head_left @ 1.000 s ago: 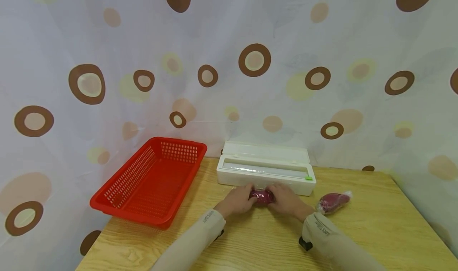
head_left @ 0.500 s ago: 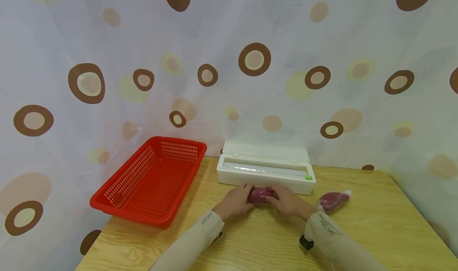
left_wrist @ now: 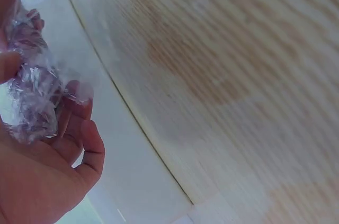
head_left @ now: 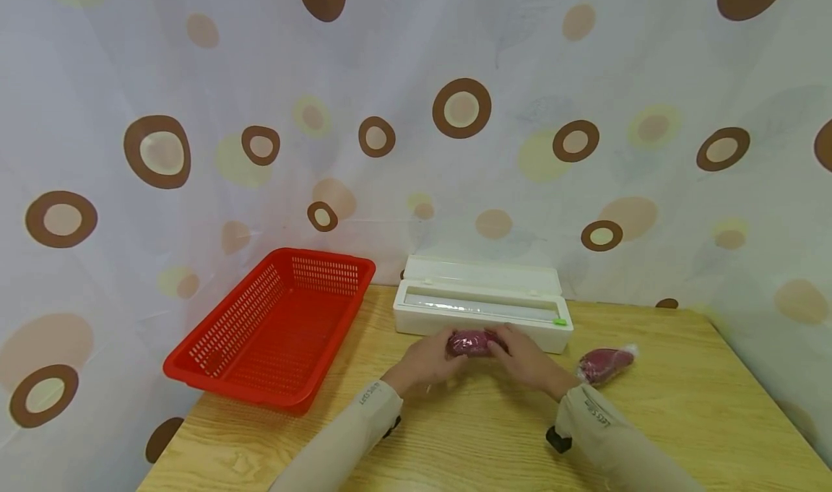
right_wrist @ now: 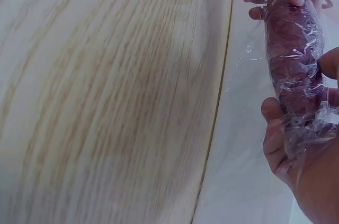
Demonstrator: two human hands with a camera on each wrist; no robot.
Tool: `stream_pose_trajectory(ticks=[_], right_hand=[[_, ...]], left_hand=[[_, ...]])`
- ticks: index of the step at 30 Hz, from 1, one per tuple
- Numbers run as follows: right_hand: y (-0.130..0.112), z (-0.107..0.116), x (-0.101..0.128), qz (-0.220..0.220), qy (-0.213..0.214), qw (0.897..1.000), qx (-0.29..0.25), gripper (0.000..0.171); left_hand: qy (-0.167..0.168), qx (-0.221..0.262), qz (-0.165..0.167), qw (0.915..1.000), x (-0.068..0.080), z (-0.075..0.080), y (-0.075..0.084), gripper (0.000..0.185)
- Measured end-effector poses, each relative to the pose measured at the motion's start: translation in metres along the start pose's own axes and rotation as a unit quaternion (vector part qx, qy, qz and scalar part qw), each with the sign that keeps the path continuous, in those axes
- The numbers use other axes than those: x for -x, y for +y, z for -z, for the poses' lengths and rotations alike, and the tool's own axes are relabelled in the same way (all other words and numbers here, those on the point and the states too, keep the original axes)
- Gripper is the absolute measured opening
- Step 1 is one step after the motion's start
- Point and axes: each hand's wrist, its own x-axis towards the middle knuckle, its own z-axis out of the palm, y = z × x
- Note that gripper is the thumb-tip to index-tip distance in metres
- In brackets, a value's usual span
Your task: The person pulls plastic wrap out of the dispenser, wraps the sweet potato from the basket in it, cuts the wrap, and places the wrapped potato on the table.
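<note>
A reddish-purple sweet potato (head_left: 469, 342) wrapped in crinkled clear plastic film is held between both hands, just in front of the white box. My left hand (head_left: 425, 362) grips its left end; in the left wrist view that hand (left_wrist: 42, 176) has its fingers curled by the bunched film. My right hand (head_left: 525, 360) grips the other end. Loose film gathers at the right palm in the right wrist view, where the sweet potato (right_wrist: 294, 60) shows lengthwise. A second film-wrapped sweet potato (head_left: 606, 365) lies on the table beyond the right wrist.
The white cling film box (head_left: 416, 324) stands open at the back, a film roll (head_left: 481, 307) inside and a green slider (head_left: 560, 322) at its right end. A red plastic basket (head_left: 227, 393) sits to the left. A patterned curtain (head_left: 403, 188) hangs behind the wooden table (head_left: 474, 441).
The hands have turned the wrapped sweet potato and lifted it slightly towards the box. The other sweet potato, the basket and the box stay where they were.
</note>
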Motion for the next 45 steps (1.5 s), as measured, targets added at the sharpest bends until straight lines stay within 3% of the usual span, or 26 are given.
stream_pose_trajectory(ticks=[8, 16, 20, 25, 29, 36, 45], right_hand=[[-0.004, 0.004, 0.002, 0.012, 0.005, 1.0, -0.005, 0.039], [-0.006, 0.007, 0.003, 0.001, 0.005, 1.0, -0.025, 0.036], [-0.004, 0.007, 0.002, -0.016, 0.016, 0.999, -0.023, 0.033], [-0.002, 0.007, 0.0, -0.042, 0.026, 0.998, -0.029, 0.031], [-0.002, 0.01, 0.001, -0.043, 0.022, 0.998, -0.041, 0.037], [-0.002, 0.009, 0.001, -0.026, 0.027, 0.998, -0.043, 0.031], [-0.004, 0.011, 0.0, -0.044, 0.042, 0.997, -0.053, 0.039]], left_hand=[[-0.002, 0.028, 0.029, 0.9992, -0.001, -0.001, 0.0, 0.05], [-0.012, 0.039, -0.058, 0.9975, -0.002, -0.002, 0.001, 0.046], [-0.011, 0.028, -0.079, 0.9964, -0.003, -0.003, 0.0, 0.051], [-0.005, 0.018, -0.065, 0.9977, -0.002, -0.002, 0.004, 0.05], [-0.001, 0.054, -0.049, 0.9973, -0.003, -0.001, 0.005, 0.044], [0.007, 0.105, -0.005, 0.9944, -0.002, 0.006, 0.004, 0.047], [-0.014, 0.063, -0.061, 0.9961, -0.002, 0.001, 0.002, 0.049]])
